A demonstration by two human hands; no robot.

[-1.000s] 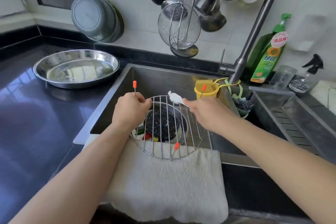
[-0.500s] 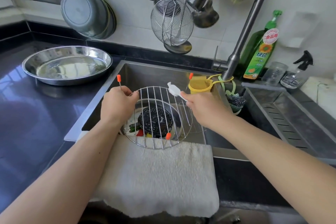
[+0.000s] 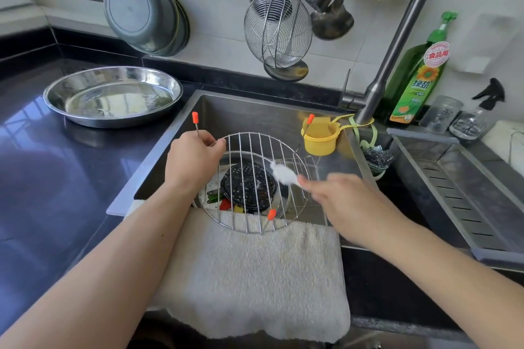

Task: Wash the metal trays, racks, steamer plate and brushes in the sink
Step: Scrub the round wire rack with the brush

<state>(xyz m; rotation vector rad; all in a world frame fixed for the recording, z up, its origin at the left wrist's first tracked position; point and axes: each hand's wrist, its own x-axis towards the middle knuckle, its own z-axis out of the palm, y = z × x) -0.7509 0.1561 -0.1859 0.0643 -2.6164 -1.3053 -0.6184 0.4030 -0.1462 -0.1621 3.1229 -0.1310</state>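
Rack (image 3: 255, 178) hangs tilted over the sink (image 3: 255, 110), left hand (image 3: 192, 161) gripping its rim to steady it while right hand (image 3: 348, 201), fingers curled around a white brush (image 3: 283, 174), scrubs the wires.

Both bare forearms reach forward from the bottom corners, converging toward the middle. The left hand (image 3: 194, 160) is seen from the back, wrist bent slightly, fingers curled out of sight under the knuckles and closed round the rim of a round wire rack (image 3: 256, 181), which sticks out past its fingertips to the right. The right hand (image 3: 348, 202) is blurred, knuckles up, its fingers pinched together round the handle of a small white brush (image 3: 282, 174); the brush head pokes out just beyond the fingertips, up and to the left. The two hands are apart, not touching.
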